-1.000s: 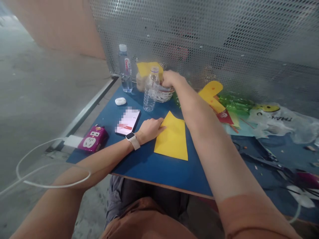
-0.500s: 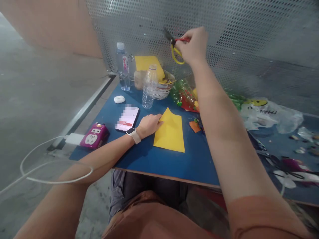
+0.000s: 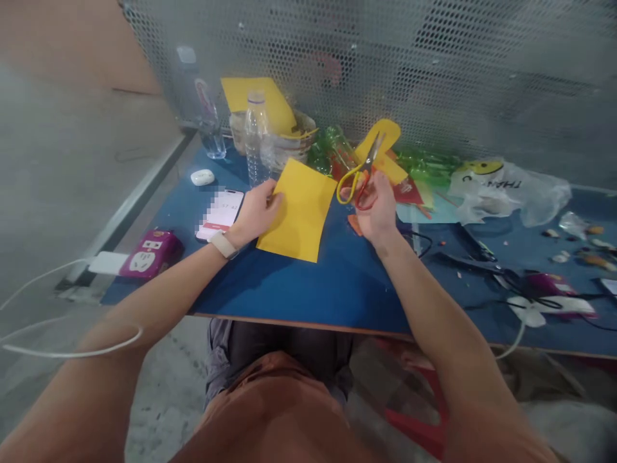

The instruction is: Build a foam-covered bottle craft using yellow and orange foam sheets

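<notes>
My left hand pinches the left edge of a yellow sheet of paper, which is raised at a tilt above the blue table. To the right of the sheet, my right hand grips a pair of scissors with one yellow and one red handle. The dark blades point up and away from me, apart from the sheet. A phone lies beside my left wrist. Behind the sheet stands an empty clear plastic bottle.
At the back are a water bottle and a basket with yellow paper on it. A white earbud case and a purple power socket sit left. Green bottles, a plastic bag and black cables lie right.
My right hand has brought the scissors down from up by the mesh panel to beside the sheet. My left hand has lifted the yellow sheet off the table. The view has shifted right.
</notes>
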The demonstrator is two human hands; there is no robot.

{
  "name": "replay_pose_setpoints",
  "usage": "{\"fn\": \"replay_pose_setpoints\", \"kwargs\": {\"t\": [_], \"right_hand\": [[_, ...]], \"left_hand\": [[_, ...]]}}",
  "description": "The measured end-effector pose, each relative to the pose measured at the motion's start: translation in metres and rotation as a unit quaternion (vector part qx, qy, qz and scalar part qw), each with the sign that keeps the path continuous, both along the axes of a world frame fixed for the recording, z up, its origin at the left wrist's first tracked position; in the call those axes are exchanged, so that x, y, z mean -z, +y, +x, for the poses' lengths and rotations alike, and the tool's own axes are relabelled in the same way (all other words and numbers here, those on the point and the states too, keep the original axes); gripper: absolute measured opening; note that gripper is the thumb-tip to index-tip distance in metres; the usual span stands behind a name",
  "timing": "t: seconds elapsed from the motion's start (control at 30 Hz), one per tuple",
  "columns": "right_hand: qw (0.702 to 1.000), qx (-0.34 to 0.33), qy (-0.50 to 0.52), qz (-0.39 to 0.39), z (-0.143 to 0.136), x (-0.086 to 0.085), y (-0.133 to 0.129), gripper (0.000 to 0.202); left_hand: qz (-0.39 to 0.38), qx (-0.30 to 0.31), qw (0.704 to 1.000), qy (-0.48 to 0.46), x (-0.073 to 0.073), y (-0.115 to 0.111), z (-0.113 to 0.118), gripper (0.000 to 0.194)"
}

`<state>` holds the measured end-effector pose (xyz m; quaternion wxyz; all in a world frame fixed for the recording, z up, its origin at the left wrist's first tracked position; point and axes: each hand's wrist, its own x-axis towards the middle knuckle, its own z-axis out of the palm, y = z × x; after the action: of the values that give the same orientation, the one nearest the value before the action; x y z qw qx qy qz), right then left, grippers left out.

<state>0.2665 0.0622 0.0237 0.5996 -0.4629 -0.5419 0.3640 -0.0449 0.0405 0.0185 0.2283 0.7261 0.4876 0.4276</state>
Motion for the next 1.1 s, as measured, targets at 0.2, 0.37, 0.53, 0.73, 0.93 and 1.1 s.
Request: {"fn": "replay_pose_setpoints", "kwargs": {"t": [0.2, 0.37, 0.53, 0.73, 0.93, 1.1], "right_hand": [[1.0, 0.02, -0.021, 0.01, -0.029, 0.004, -0.021, 0.077], [0.998, 0.048, -0.03, 0.01, -0.05, 0.02, -0.034, 0.075], [1.0, 0.0, -0.02, -0.006, -0.046, 0.024, -0.035, 0.068], [0.999, 0.039, -0.017, 0.009, -0.025, 0.03, -0.019, 0.049], [0.999, 0.037, -0.018, -0.014, -0.025, 0.026, -0.021, 0.046], [0.999, -0.013, -0.014, -0.046, -0.036, 0.018, -0.031, 0.049]], "left_hand": [[0.032, -0.001, 0.981, -0.193, 0.001, -0.003, 0.004, 0.03], [0.008, 0.034, 0.972, -0.233, -0.006, -0.008, 0.008, 0.049], [-0.016, 0.059, 0.969, -0.241, -0.013, -0.01, 0.003, 0.05], [0.002, 0.033, 0.959, -0.281, -0.01, 0.004, -0.006, 0.047], [0.028, 0.05, 0.964, -0.261, -0.012, 0.005, -0.008, 0.032], [0.028, 0.061, 0.965, -0.252, -0.017, -0.006, -0.002, 0.035]]}}
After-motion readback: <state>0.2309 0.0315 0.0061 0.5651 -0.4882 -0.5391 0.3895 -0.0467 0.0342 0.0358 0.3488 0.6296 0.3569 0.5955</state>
